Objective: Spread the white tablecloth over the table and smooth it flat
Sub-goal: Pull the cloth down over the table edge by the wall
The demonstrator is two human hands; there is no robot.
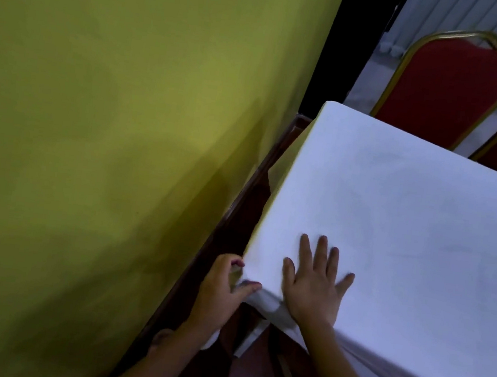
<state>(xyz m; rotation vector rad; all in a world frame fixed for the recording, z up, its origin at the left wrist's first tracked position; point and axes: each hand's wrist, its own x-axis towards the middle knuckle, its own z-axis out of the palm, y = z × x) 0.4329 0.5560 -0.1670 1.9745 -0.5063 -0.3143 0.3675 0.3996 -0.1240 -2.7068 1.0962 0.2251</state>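
Nearest, the left hand [222, 288] is pinched on the cloth [408, 223] corner beside the flat, empty right hand [313, 287]; smoothing is judged under way, a taut outward pull being needed next.

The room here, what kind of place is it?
Probably a banquet hall or restaurant dining room. A white tablecloth covers the table, red padded chairs with gold frames stand at its far side, and a plain yellow-green wall runs close beside it.

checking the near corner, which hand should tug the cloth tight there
Left. The left hand already pinches the cloth at that corner; the right hand lies flat on top, pinning it.
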